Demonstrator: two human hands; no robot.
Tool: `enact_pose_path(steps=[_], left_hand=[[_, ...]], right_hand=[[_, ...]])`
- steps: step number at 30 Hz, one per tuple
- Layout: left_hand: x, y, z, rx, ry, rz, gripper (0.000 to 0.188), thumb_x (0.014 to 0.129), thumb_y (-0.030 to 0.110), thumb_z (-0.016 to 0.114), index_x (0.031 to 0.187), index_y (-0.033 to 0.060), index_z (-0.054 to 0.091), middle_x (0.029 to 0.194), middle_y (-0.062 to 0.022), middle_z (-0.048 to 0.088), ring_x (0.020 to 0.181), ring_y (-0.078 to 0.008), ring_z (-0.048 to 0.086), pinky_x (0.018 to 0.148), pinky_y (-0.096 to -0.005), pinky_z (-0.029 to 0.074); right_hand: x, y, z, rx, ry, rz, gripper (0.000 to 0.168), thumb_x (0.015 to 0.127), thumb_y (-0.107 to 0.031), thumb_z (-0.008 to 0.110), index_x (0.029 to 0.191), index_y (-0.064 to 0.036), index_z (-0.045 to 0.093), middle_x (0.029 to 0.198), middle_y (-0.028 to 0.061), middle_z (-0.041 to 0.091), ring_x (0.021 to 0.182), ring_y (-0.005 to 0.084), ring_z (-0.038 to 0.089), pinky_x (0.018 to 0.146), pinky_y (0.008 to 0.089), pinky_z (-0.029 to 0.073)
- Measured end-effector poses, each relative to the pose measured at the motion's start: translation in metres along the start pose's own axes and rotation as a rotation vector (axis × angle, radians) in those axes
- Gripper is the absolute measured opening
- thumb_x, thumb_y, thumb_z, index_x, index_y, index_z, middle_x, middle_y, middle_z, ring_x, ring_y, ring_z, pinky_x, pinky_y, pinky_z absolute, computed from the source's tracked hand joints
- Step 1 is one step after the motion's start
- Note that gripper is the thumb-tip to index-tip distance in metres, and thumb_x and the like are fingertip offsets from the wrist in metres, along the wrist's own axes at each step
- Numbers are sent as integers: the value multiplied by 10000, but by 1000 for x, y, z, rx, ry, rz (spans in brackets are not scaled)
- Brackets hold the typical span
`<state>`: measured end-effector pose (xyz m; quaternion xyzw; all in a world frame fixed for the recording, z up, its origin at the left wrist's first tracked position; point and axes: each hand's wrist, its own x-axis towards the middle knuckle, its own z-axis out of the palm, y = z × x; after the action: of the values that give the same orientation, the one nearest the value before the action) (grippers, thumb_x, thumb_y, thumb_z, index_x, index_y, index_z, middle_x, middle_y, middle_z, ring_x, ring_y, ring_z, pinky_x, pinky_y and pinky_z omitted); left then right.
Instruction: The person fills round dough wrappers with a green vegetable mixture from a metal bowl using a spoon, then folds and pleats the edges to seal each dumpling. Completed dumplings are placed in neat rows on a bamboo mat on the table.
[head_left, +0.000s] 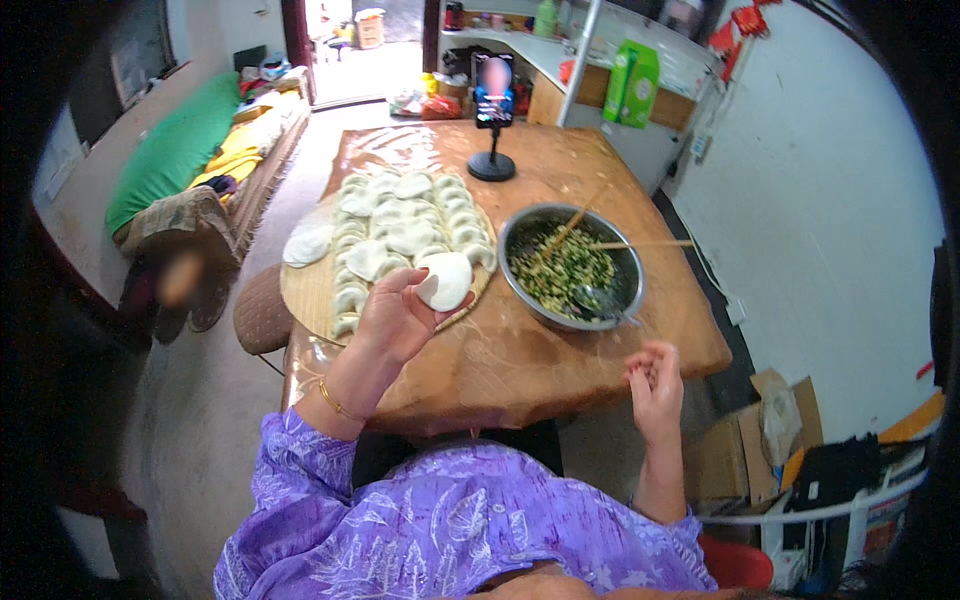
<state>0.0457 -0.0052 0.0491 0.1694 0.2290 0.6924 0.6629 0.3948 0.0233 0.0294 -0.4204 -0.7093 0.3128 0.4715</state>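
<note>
My left hand (394, 319) holds a round white dough wrapper (448, 281) between thumb and fingers, above the near edge of a round woven tray (311, 300). Rows of folded dumplings (409, 214) cover much of that tray. At its left side lie several flat wrappers (308, 244). A steel bowl (637, 279) of chopped green and pale filling (562, 266) stands to the right. Two chopsticks (649, 244) and a spoon (589, 296) rest in it. Near the table's front right, my right hand (656, 390) hovers with loosely curled fingers, and nothing shows in it.
The wooden-brown table (480, 367) has a clear plastic cover. A phone (493, 90) on a round-based stand (491, 166) is at the back. A padded stool (262, 309) stands left of the table, and cardboard boxes (724, 457) sit at the right. A sofa (262, 165) lines the left wall.
</note>
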Motion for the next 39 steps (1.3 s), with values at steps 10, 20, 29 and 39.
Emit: enact_pose_path(steps=[10,20,29,39], left_hand=[[31,-49,28,-187,-7,-51,388,929,57,437,1285,-93,410,1268,-234,528,1151,-361,555,996,-482,472],[67,-57,23,-258,-30,-88,403,938,128,465,1292,-62,433,1268,-196,546,1166,-338,543,994,-472,472],[71,-52,22,-115,113,-63,353,961,113,436,1280,-38,437,1249,-211,562,1148,-311,560,983,-416,472],[64,-47,19,-152,86,-103,391,973,142,381,1284,-93,407,1264,-231,540,1145,-337,559,994,-449,462]], right_hand=[[49,10,0,-274,-99,-50,320,821,-52,647,1131,-22,573,724,112,580,625,203,588,588,335,475],[112,29,7,-193,-157,-49,63,835,-64,608,845,-2,602,743,152,638,638,269,637,578,341,487],[155,28,17,-167,-246,40,114,867,-90,577,872,15,620,711,155,633,637,218,631,577,329,469],[159,21,46,-223,-376,-318,157,875,-61,538,940,28,650,841,191,655,813,318,652,728,360,508]])
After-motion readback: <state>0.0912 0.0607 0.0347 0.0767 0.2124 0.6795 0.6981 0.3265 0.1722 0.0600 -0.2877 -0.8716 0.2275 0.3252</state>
